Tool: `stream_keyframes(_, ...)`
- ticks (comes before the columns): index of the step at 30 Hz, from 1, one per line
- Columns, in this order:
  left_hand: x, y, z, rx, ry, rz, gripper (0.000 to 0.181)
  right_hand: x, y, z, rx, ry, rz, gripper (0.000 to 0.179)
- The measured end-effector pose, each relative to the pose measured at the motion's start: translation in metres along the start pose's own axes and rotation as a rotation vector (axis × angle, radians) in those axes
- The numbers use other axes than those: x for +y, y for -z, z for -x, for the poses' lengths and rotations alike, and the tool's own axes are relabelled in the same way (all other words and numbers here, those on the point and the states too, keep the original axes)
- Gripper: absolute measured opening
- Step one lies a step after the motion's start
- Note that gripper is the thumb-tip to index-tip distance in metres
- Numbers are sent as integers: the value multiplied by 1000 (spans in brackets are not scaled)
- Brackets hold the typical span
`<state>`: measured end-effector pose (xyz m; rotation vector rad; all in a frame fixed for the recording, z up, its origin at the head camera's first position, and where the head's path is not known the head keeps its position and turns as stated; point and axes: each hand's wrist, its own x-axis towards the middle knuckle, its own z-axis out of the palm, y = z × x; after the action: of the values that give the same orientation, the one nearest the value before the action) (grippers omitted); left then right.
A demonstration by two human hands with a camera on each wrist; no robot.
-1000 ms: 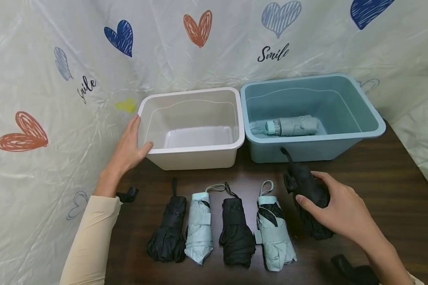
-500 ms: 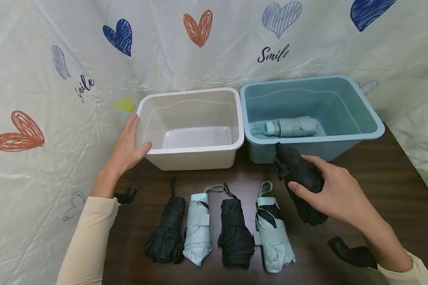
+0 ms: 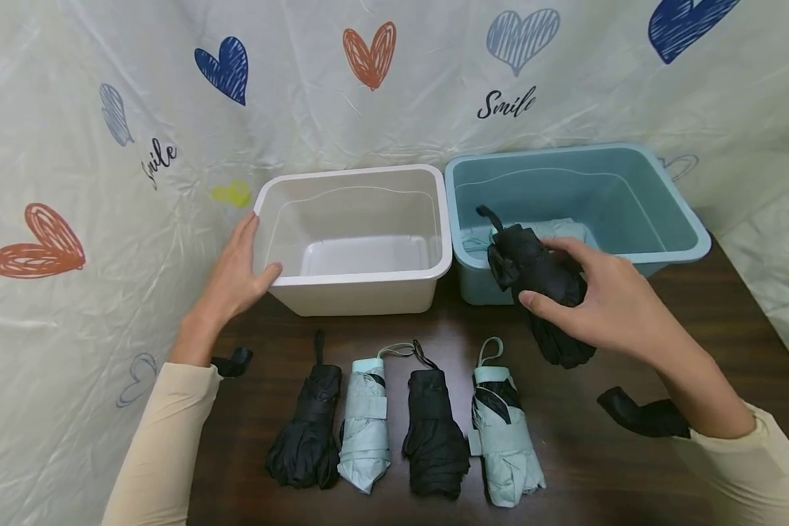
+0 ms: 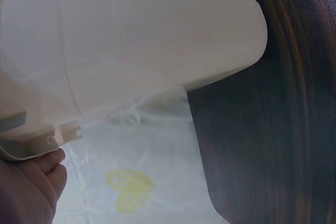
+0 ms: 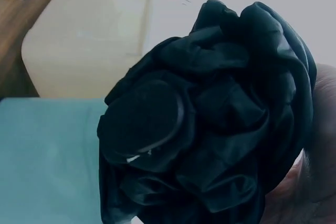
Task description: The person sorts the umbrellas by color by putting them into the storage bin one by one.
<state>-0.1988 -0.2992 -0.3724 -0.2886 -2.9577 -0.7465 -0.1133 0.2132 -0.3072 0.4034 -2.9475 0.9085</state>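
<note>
My right hand [image 3: 614, 296] grips a folded black umbrella [image 3: 542, 274] by its middle, raised over the front rim of the blue bin [image 3: 660, 257]. Its wrist loop end points into the bin. In the right wrist view the black umbrella's bunched fabric [image 5: 226, 114] fills the middle, and its rounded end faces the camera. Inside the blue bin lies a light-blue umbrella [image 3: 568, 230], partly hidden behind the black one. My left hand [image 3: 226, 281] holds the front left corner of the off-white bin [image 3: 361, 276], thumb at the front rim, fingers along the left side.
Along the table's front lie a black umbrella [image 3: 309, 431], a pale blue umbrella [image 3: 365, 431], another black umbrella [image 3: 434, 438] and another pale blue umbrella [image 3: 508, 438]. Both bins stand side by side against a white sheet [image 3: 289, 88] printed with hearts. The dark wooden table [image 3: 631, 475] ends at the right.
My right hand has lifted the black umbrella up and slightly left, from above the table to over the blue bin's front rim. My left hand stays at the off-white bin.
</note>
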Motion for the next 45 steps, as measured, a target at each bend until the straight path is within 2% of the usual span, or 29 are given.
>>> stream_keyframes(5, 0, -1, 1, 8, -11, 17, 94, -10, 11, -24, -20, 12, -15, 76)
stream_keyframes(9, -1, 2, 2, 5, -10, 21, 94, -19, 13, -44, -74, 30, -9, 76)
stream_keyframes(13, -1, 2, 2, -10, -8, 8, 94, -25, 17, -62, -127, 15, -20, 79)
stream_keyframes(17, -1, 3, 1, -18, -2, 4, 94, -33, 19, -77, -145, 13, -18, 79)
stream_keyframes(22, -2, 3, 3, -18, 9, 4, 93, -43, 16, -91, -148, 48, 3, 77)
stream_keyframes(28, -1, 1, 1, 2, -9, 5, 93, -50, 14, -105, -152, 102, 1, 76)
stream_keyframes(34, -1, -3, -2, 16, -13, 7, 92, -55, 8, -123, -189, 110, -11, 76)
stream_keyframes(45, -2, -4, -1, 36, -30, 28, 93, -66, -11, -158, -257, 226, -37, 73)
